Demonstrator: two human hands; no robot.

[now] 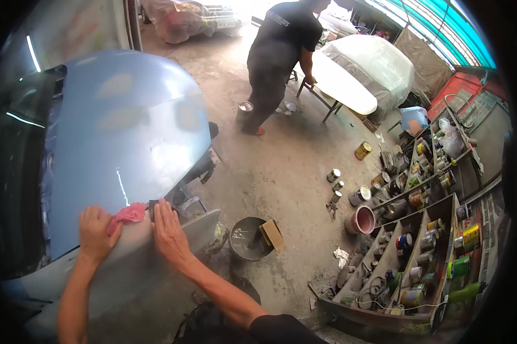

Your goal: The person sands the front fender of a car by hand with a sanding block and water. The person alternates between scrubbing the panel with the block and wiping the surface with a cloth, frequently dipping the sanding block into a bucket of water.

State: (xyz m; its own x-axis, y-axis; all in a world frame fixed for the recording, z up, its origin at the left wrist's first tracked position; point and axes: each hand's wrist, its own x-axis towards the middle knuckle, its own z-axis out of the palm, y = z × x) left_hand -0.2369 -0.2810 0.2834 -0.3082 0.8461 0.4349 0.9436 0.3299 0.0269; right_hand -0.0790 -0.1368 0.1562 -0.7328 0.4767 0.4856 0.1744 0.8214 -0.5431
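A light blue car hood [138,120] with dull patches fills the left of the head view. My left hand [97,232] rests at the hood's near edge, its thumb and fingers closed on a crumpled pink cloth [130,213]. To its right, my right hand [171,235] presses a small dark sanding pad [152,207] against the front of the pale grey fender [126,241]. Its fingers lie nearly straight over the pad and hide most of it. A thin white streak [121,186] marks the hood just beyond the cloth.
On the floor stands a round dark tub [241,252] with a cardboard piece [273,234]. Paint cans [360,196] surround a wooden shelf unit [379,307] at right. Farther off, a person [278,51] in dark clothes grips a white panel [344,86] on a stand.
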